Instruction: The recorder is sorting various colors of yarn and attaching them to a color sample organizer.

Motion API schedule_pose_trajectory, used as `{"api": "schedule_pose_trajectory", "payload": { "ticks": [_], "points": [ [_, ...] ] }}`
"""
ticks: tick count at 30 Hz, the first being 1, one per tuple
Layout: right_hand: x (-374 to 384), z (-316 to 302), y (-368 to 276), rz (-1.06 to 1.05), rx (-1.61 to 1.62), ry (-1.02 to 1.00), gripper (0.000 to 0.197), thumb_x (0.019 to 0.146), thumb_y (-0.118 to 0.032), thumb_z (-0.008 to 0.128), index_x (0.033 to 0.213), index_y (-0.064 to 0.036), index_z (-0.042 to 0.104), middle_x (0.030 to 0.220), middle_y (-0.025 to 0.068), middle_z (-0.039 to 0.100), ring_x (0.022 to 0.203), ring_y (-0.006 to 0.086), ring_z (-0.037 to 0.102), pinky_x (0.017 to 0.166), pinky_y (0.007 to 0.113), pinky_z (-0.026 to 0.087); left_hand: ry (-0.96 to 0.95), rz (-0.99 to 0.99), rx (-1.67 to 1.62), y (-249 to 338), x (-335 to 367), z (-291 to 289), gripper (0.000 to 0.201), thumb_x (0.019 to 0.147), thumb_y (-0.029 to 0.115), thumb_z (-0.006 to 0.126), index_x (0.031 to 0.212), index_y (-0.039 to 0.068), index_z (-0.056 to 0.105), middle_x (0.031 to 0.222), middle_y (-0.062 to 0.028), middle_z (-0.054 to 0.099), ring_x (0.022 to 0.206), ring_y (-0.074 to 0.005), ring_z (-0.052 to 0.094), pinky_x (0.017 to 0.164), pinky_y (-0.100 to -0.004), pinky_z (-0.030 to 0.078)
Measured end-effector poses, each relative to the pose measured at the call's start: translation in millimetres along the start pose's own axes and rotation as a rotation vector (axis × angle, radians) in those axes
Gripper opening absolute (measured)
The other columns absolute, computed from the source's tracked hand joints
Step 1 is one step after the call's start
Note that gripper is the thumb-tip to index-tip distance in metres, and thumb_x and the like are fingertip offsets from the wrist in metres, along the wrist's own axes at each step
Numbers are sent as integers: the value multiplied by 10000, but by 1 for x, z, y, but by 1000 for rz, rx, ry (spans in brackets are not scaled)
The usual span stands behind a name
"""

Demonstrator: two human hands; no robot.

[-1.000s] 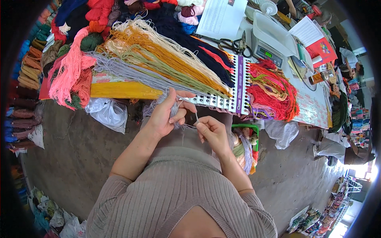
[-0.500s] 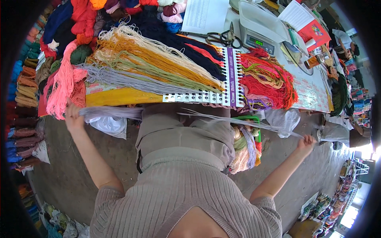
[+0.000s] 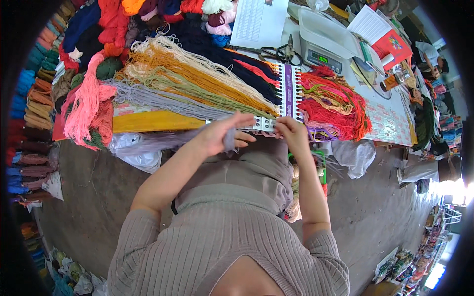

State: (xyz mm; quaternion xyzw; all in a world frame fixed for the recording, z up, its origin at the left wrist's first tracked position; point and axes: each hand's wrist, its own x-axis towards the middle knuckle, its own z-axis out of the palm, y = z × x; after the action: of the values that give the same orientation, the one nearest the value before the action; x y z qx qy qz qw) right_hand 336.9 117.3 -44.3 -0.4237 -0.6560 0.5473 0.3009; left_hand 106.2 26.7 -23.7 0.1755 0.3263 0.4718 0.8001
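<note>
My left hand (image 3: 222, 135) is below the table edge, fingers partly stretched out. A blurred hank of grey-lilac thread (image 3: 163, 143) runs from it to the left, and a strand crosses its fingers. My right hand (image 3: 292, 134) pinches at the lower end of the white and purple punched thread card (image 3: 289, 93). Pale strands of the same colour trail below that hand to the right; what lies between its fingertips is mostly hidden. Bundles of cream, mustard (image 3: 192, 81), green, grey and navy thread run left from the card's holes. Red and multicoloured ends (image 3: 335, 106) spread to its right.
Scissors (image 3: 284, 53) and a digital scale (image 3: 323, 59) with a clear tray lie farther back, near a printed sheet (image 3: 259, 22). A pink skein (image 3: 88, 108) hangs over the left table edge. White plastic bags (image 3: 354, 155) hang below the table.
Both hands have come in from wide apart, where each held the end of a lilac bundle. Now they are near each other at the card's lower end.
</note>
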Motion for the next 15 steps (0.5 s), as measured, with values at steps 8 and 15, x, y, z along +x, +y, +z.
{"api": "schedule_pose_trajectory", "payload": {
  "ticks": [8, 15],
  "points": [
    [9, 13, 10, 30, -253, 74, 205, 834, -255, 598, 896, -66, 650, 658, 31, 636, 581, 121, 591, 569, 267, 440, 189, -123, 143, -2, 33, 30, 384, 943, 339, 477, 1194, 50, 505, 1069, -61, 597, 657, -105, 596, 490, -234, 463],
    [18, 11, 9, 76, -206, 3, 208, 818, -225, 631, 894, -31, 640, 655, 39, 626, 584, 102, 568, 562, 254, 429, 343, 23, 555, -8, 62, 24, 156, 870, 185, 536, 899, 41, 589, 712, -28, 635, 432, -82, 509, 379, -210, 327]
  ]
}}
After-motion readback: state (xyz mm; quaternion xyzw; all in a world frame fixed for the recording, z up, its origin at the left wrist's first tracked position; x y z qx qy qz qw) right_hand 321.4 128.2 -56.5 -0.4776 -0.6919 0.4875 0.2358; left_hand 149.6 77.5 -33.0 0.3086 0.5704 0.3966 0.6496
